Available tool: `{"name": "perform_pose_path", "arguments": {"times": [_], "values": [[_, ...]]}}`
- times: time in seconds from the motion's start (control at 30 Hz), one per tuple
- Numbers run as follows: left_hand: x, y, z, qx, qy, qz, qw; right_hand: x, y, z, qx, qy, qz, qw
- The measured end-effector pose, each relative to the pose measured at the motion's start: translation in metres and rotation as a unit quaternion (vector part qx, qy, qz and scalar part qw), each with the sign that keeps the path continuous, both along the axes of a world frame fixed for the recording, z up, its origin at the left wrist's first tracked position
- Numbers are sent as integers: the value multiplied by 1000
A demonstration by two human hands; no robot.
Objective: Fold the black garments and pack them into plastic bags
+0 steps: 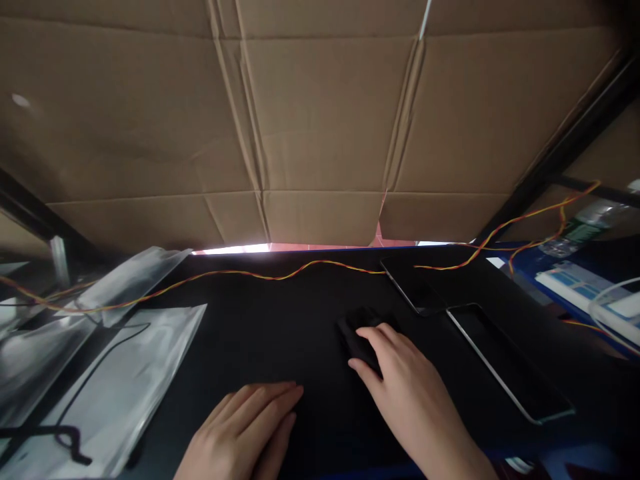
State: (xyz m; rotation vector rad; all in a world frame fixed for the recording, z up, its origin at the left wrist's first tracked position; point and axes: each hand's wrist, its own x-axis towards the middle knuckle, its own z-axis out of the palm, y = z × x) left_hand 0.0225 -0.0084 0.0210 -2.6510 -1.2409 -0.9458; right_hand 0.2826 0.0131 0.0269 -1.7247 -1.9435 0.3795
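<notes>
My right hand (395, 367) rests over a small, lumpy black item (361, 340), its thumb and fingertips curled against it. What this item is cannot be made out against the dark top. To the left, my left hand (245, 427) lies on the black tabletop (260, 333) with its fingers stretched out side by side and nothing in them. Right of my right hand are two flat, dark-screened devices like phones, the farther one (411, 287) partly overlapping or touching the nearer one (510, 360).
Clear plastic bags (115, 373) with a thin black cord lie at left. A twisted red-yellow wire (270, 275) runs across the back. Brown cardboard (320, 120) walls off the far side. At right are a plastic bottle (585, 227) and a white box (585, 287).
</notes>
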Motion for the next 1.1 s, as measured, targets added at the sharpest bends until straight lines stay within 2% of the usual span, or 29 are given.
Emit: {"name": "perform_pose_path", "arguments": {"times": [0.07, 0.23, 0.3, 0.37, 0.4, 0.47, 0.57, 0.63, 0.67, 0.73, 0.8, 0.87, 0.97, 1.03, 1.1], "values": [[7, 5, 1, -20, 0, 8, 1000, -1, 4, 5, -16, 34, 28, 999], [32, 13, -10, -41, -1, 15, 999, -9, 4, 29, -46, 130, 59, 989], [39, 16, -10, -49, -6, 20, 999, -8, 3, 40, -67, 226, 66, 970], [38, 18, -4, -61, -11, 18, 998, 0, 3, 47, -90, 338, 60, 935], [34, 19, 0, -63, -15, 18, 998, 7, 4, 47, -90, 381, 48, 919], [18, 19, 8, -70, -24, 23, 997, 25, 4, 39, -61, 418, 11, 906], [-17, 16, 12, -102, -37, 43, 993, 59, -2, 12, -22, 373, -57, 926], [-39, 12, 7, -118, -32, 55, 991, 77, -11, -6, -10, 267, -96, 959], [-47, 9, 4, -119, -21, 60, 991, 82, -16, -13, 23, 211, -118, 970], [-52, 6, -2, -103, 1, 78, 992, 83, -25, -17, 88, 126, -150, 977], [-43, 9, -2, -71, 11, 109, 991, 68, -28, -12, 128, 86, -149, 977], [-26, 16, 3, -33, 32, 107, 993, 44, -24, -6, 133, 72, -110, 982], [0, 25, 13, 0, 99, 10, 995, 14, -7, -1, 90, 89, -49, 991], [10, 19, 14, 11, 125, -43, 991, 11, 5, -1, 61, 119, -17, 991], [14, 4, 7, 28, 126, -39, 991, 27, 10, -4, 53, 148, -6, 987]]}}
